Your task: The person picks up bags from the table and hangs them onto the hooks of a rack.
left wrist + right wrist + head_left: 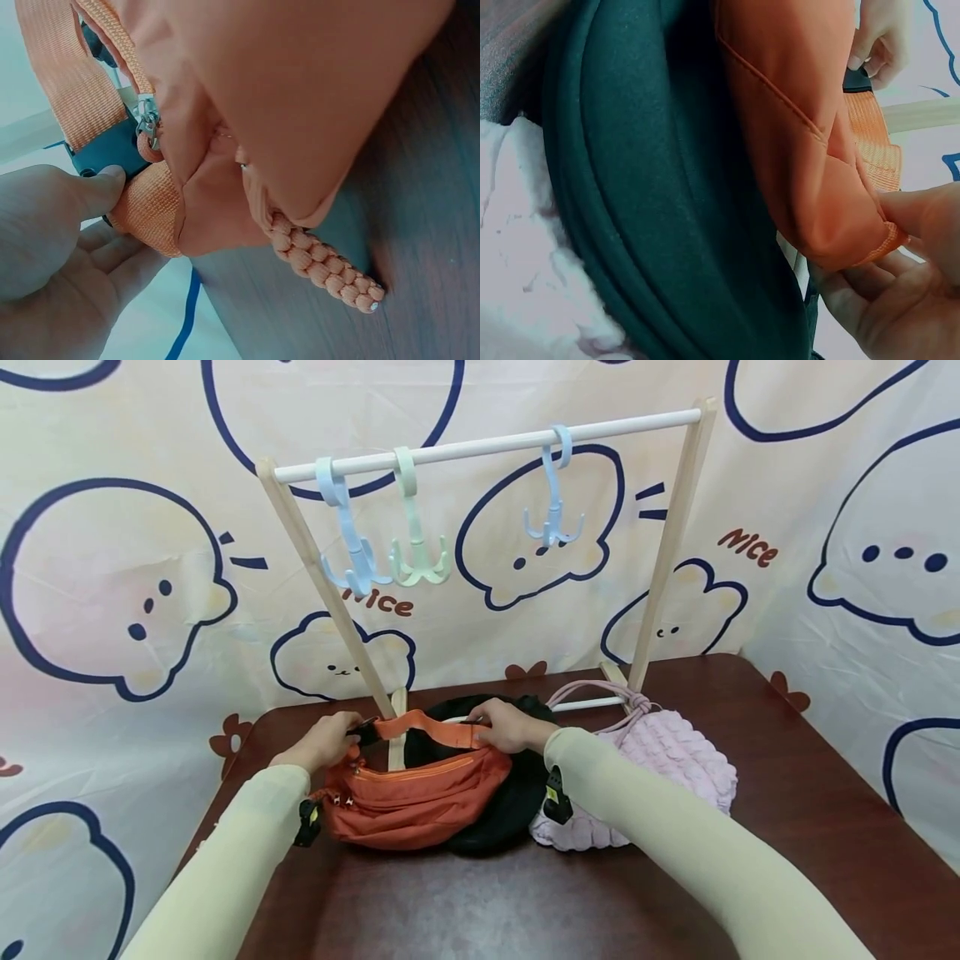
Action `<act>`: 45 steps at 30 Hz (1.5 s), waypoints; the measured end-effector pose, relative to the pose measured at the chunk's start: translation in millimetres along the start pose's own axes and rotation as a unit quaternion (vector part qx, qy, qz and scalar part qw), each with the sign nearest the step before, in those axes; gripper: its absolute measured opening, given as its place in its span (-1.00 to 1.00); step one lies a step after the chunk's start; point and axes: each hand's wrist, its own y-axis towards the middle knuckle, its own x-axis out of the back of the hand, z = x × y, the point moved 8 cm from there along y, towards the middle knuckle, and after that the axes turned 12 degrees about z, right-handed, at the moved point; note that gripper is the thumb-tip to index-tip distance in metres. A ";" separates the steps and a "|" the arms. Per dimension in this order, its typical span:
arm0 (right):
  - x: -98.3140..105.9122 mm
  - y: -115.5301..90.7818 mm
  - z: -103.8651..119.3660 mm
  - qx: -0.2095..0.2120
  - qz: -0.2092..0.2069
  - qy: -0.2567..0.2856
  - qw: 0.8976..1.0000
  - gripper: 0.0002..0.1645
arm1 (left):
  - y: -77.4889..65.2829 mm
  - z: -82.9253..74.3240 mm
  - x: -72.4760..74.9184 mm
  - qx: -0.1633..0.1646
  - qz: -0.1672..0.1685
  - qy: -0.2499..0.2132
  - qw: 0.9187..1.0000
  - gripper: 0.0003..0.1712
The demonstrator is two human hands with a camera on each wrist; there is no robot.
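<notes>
An orange waist bag point(420, 797) with a zipped front stands on the table, its webbing strap point(420, 724) arched above it. My left hand point(326, 743) pinches the black buckle point(109, 150) at the strap's left end, thumb on top. At the other end, my right hand point(510, 727) pinches the strap where it meets the bag's corner, as the right wrist view shows. A braided orange zip pull point(326, 262) hangs at the bag's left side. Directly behind and to the right lies a dark green or black bag point(652, 187), partly hidden by the orange one.
A pink quilted bag point(675, 756) with a knotted cord lies at the right. Behind stands a wooden rack with a white rail point(487, 446). From it hang a blue hook point(352, 539), a green hook point(416, 535) and another blue hook point(553, 497).
</notes>
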 end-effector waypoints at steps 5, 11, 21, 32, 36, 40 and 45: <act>-1.2 -1.1 0.2 0.007 -0.003 0.003 1.000 -0.56 | -3.4 0.0 -0.3 0.000 0.004 -0.002 1.000 -0.70; -1.8 -4.2 0.9 0.017 -0.002 0.022 1.000 -0.56 | -7.4 -2.2 0.6 -0.005 0.015 -0.007 1.000 -0.74; -2.7 -6.2 1.9 0.028 -0.001 0.053 0.998 -0.58 | -14.2 -5.7 -1.8 -0.019 0.032 -0.021 0.999 -0.75; 0.2 -10.2 2.6 0.037 0.005 0.076 0.996 -0.64 | -20.1 -12.2 -1.7 -0.052 0.017 -0.020 0.998 -0.69; 1.0 -11.6 3.4 0.048 0.005 0.084 0.995 -0.65 | -21.3 -13.3 -0.6 -0.054 0.014 -0.023 0.998 -0.69; 2.5 -12.9 5.7 0.057 0.005 0.084 0.995 -0.74 | -21.6 -13.9 -0.5 -0.048 0.016 -0.029 0.998 -0.70; 4.3 -15.5 8.3 0.064 0.006 0.070 0.996 -0.79 | -24.5 -17.3 1.2 -0.052 0.009 -0.029 0.998 -0.75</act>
